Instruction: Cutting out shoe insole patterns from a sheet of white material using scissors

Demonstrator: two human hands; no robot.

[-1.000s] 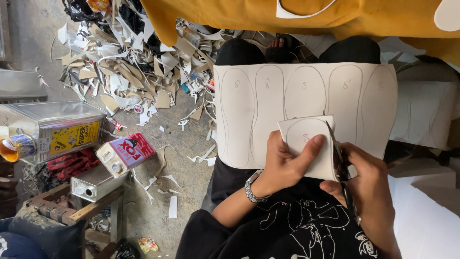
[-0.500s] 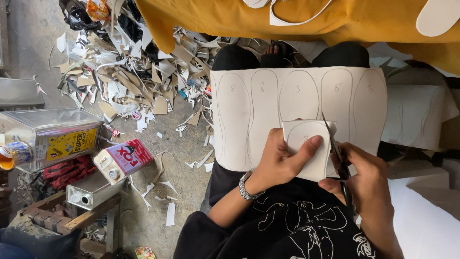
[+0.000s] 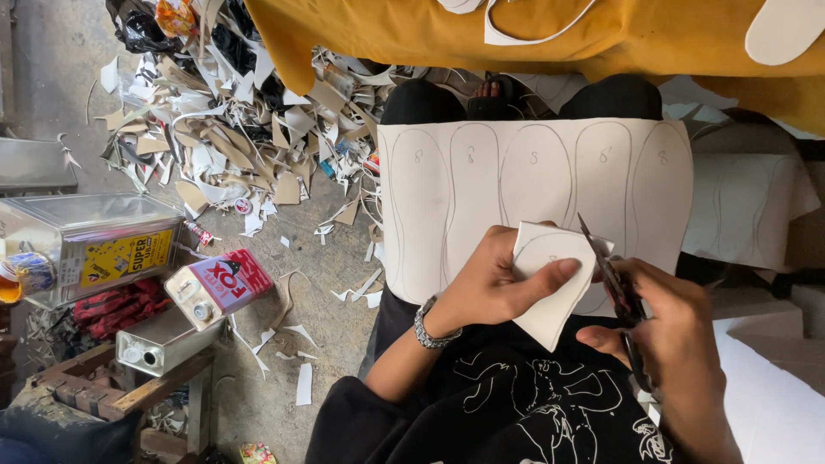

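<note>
The small white piece point(image 3: 550, 283) had turned a little since a moment before, so the scissors point(image 3: 612, 279) sat further along its drawn line. The left hand point(image 3: 494, 288) pinched the piece above the big marked sheet point(image 3: 481, 189) on the lap. The right hand point(image 3: 666, 331) was curled tight around the scissors' handles.

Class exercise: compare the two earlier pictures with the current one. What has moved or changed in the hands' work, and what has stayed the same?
The scissors in the right hand have advanced along the right edge of the small white piece, blades now at its upper corner. The left hand still pinches that piece, thumb on top. The large marked sheet stays on the lap, and the tins stay put.
</note>
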